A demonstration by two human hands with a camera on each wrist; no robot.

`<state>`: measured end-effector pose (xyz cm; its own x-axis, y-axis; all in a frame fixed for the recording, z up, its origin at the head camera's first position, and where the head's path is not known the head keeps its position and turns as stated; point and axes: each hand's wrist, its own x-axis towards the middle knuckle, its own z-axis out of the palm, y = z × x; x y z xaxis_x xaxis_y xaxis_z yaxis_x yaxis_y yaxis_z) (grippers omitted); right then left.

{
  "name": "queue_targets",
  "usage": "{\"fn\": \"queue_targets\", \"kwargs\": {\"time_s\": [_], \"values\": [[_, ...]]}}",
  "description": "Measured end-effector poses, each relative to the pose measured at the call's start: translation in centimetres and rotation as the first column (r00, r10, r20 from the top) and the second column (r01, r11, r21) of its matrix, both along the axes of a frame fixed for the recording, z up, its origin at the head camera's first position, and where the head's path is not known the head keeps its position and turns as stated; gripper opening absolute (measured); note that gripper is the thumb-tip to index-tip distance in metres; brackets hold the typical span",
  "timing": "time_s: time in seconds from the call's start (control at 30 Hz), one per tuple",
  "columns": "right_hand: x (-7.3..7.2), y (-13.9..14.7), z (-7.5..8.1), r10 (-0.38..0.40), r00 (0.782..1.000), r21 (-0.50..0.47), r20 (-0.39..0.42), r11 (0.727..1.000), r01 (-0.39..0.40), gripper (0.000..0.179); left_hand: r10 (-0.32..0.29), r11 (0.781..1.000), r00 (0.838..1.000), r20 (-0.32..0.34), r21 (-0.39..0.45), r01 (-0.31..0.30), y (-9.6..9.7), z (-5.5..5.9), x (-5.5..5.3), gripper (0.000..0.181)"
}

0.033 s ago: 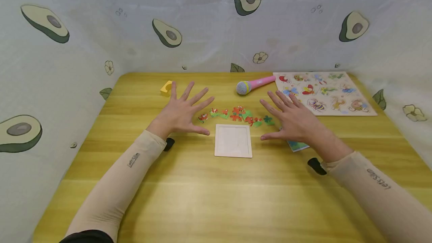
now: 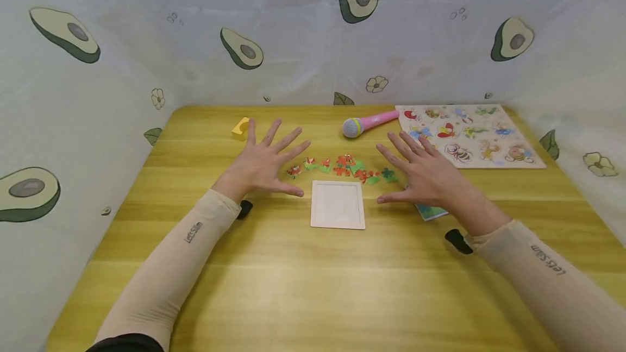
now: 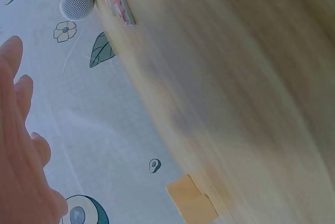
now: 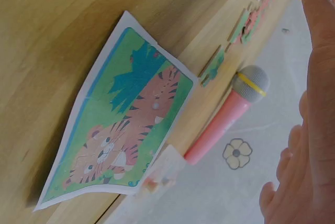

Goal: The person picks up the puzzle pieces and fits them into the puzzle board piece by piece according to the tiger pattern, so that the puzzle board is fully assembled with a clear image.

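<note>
My left hand [image 2: 259,167] hovers over the table with its fingers spread, left of a pale wooden puzzle frame [image 2: 337,205], and holds nothing. Fingers also splayed, my right hand [image 2: 425,173] hangs to the right of the frame. Beneath it lies a picture card [image 4: 125,119] that shows a tiger on green; in the head view the hand mostly hides it. Several loose jigsaw pieces [image 2: 344,164] in red, orange and green lie in a row behind the frame. Both hands are apart from all of these things.
A pink toy microphone [image 2: 370,123] lies at the back, touching or close to a white board [image 2: 489,162] with colourful insect pictures at the back right. A yellow block [image 2: 240,128] stands behind my left hand. An avocado-print cloth [image 2: 303,31] hangs behind the wooden table [image 2: 293,292].
</note>
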<state>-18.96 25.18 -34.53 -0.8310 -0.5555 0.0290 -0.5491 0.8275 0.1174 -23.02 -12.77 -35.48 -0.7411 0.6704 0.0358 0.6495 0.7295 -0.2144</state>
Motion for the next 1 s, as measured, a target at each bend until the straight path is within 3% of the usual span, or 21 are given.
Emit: {"fn": "queue_targets", "kwargs": {"time_s": [0.17,0.3,0.53,0.73,0.87,1.0], "values": [[-0.3,-0.2,-0.1,-0.001,1.000,-0.013,-0.006,1.000,0.001,0.117,-0.004,1.000,1.000,0.015,0.007,0.003,0.0,-0.3,-0.2,0.112],[-0.2,-1.0,0.4,-0.012,0.998,-0.057,0.057,0.998,0.016,0.121,0.008,0.999,0.999,0.048,0.051,-0.011,-0.1,-0.3,-0.5,0.112],[-0.1,-2.7,1.1,-0.051,0.984,-0.195,0.171,0.977,0.084,0.128,0.028,0.975,0.981,0.193,0.213,-0.070,-0.6,-0.2,-0.7,0.113],[-0.1,-3.8,1.0,-0.048,0.954,-0.344,0.297,0.926,0.154,0.124,0.002,0.930,0.949,0.316,0.347,-0.117,-0.8,-0.4,-1.1,0.112],[-0.2,-4.0,0.8,-0.050,0.924,-0.381,0.378,0.902,0.205,0.120,-0.032,0.895,0.932,0.360,0.425,-0.134,-0.8,-0.7,-1.2,0.110],[-0.3,-3.9,0.6,-0.041,0.890,-0.388,0.454,0.890,0.240,0.114,-0.042,0.880,0.923,0.384,0.451,-0.148,-0.7,-1.0,-1.4,0.107]]}}
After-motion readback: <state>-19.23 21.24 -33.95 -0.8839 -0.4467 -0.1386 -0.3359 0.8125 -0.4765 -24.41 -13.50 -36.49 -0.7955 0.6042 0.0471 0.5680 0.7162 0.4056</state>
